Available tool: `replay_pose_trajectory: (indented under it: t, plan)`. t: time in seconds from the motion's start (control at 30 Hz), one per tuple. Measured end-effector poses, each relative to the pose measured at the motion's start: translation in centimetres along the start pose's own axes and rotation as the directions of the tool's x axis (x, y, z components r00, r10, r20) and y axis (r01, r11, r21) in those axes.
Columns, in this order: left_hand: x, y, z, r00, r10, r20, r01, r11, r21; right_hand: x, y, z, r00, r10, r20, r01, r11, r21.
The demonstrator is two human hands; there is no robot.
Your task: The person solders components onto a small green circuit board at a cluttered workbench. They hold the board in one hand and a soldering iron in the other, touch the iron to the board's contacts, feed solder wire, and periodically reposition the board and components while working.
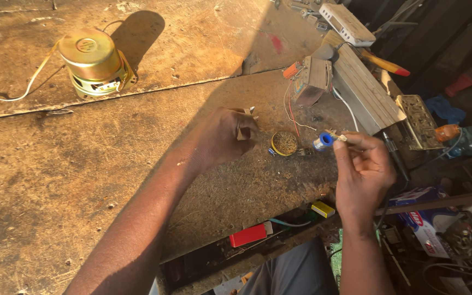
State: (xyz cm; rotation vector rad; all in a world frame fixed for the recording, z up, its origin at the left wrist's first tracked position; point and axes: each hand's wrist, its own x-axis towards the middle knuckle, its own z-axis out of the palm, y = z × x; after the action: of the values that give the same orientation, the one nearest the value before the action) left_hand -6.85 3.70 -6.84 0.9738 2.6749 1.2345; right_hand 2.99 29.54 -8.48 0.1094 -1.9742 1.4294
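Note:
My left hand (222, 136) hovers over the worn wooden bench (83, 180), its fingers pinched on a small tan part (245, 130) with tiny metal prongs at the top. My right hand (363, 172) is raised to the right, finger and thumb gripping a thin pale piece (338, 136) just beside a small blue spool (322, 141). Between the hands a round yellow tin (285, 143) of brownish stuff sits on the bench. A red and a white wire (292, 112) run up from there to a small transformer-like block (312, 79).
A gold-coloured motor (95, 63) with a white cable stands at the back left. A slatted metal box (364, 90), a white device (347, 23), a circuit board (419, 120) and an orange-handled tool (386, 64) crowd the back right. A red block (248, 235) and a yellow piece (323, 208) lie below the bench's front edge.

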Motion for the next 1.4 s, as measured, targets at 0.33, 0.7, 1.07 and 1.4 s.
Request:
replay_pose_trajectory:
  t: [0.33, 0.7, 1.07, 1.4]
  plan:
    - [-0.1, -1.1, 0.4, 0.993, 0.045, 0.109, -0.052, 0.997, 0.061, -3.0, -1.7, -2.9, 0.931, -0.302, 0.205, 0.363, 0.823, -0.437]
    - [-0.4, -0.2, 0.2, 0.994, 0.066, -0.084, -0.061, 0.996, 0.061, -5.0, -1.4, -3.3, 0.994, -0.052, 0.099, 0.061, 0.994, -0.096]
    - [0.1, -0.4, 0.9, 0.953, 0.151, -0.264, -0.146, 0.989, 0.038, -5.1, -4.6, 1.2, 0.87, -0.252, 0.424, 0.362, 0.91, -0.201]
    - [0.3, -0.6, 1.5, 0.958, 0.132, -0.255, -0.147, 0.988, -0.04, -0.6, -0.5, 0.8, 0.865, -0.087, 0.494, 0.434, 0.624, -0.65]
